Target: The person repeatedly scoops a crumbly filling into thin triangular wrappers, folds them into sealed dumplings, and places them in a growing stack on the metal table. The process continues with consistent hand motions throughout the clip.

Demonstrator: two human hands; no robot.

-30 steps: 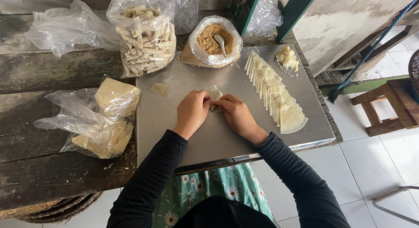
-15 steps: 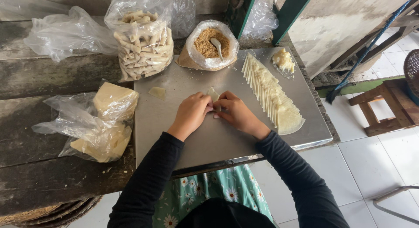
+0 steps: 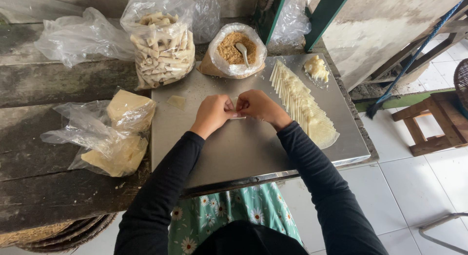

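My left hand [image 3: 213, 113] and my right hand [image 3: 258, 107] meet over the middle of a steel work plate [image 3: 253, 147]. Both pinch one small pale dough sheet [image 3: 236, 105], mostly hidden under my fingers. To the right lies a fanned row of thin pale wrappers [image 3: 304, 101]. A small lump of pale dough [image 3: 316, 68] sits at the plate's far right corner. Behind my hands stands an open bag of brown crumbly filling [image 3: 235, 49] with a spoon [image 3: 242, 51] in it.
A clear bag full of rolled pieces [image 3: 161, 48] stands at the back left. Two bagged wrapper stacks [image 3: 122, 133] lie on the dark wooden bench [image 3: 53, 84]. One loose wrapper scrap [image 3: 176, 102] rests on the plate. A wooden stool [image 3: 436, 121] stands on the tiled floor to the right.
My hands stay together at the same spot on the plate, fingers working the small dough sheet. The view has shifted slightly. Nothing else has moved.
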